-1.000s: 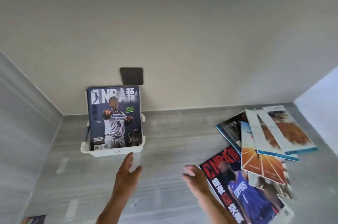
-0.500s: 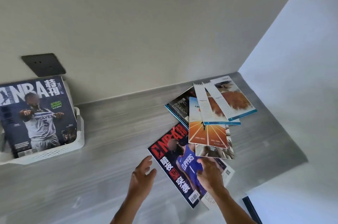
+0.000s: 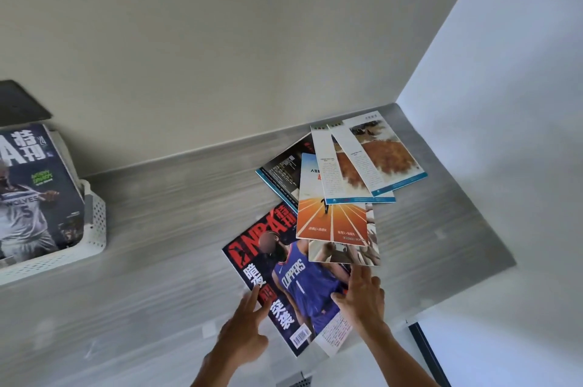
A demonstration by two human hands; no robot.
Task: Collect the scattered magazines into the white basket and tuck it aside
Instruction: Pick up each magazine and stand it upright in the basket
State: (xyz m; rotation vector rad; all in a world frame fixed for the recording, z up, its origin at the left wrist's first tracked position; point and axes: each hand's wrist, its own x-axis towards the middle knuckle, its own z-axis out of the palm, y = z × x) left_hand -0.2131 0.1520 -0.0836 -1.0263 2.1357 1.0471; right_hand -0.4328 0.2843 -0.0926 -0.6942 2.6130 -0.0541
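Low in the centre of the frame, both bare hands lie on a black-and-red NBA magazine (image 3: 293,279) with a blue Clippers jersey on its cover, flat on the grey wood-grain surface (image 3: 164,228). The left hand (image 3: 244,328) has its fingers (image 3: 252,301) spread and loosely extended, tips touching the cover's left edge, gripping nothing. The right hand (image 3: 362,298) is splayed flat, palm down, on the cover's right side, also closed on nothing. Just above it, toward the right centre, more magazines overlap in a fan: an orange running-track cover (image 3: 331,216), two white-and-brown pamphlets (image 3: 378,156) and a dark one with a teal edge (image 3: 280,172). At the left edge stands the white perforated plastic basket (image 3: 94,228), holding an upright dark-blue NBA magazine (image 3: 28,191) with a Wolves jersey, well apart from the pile.
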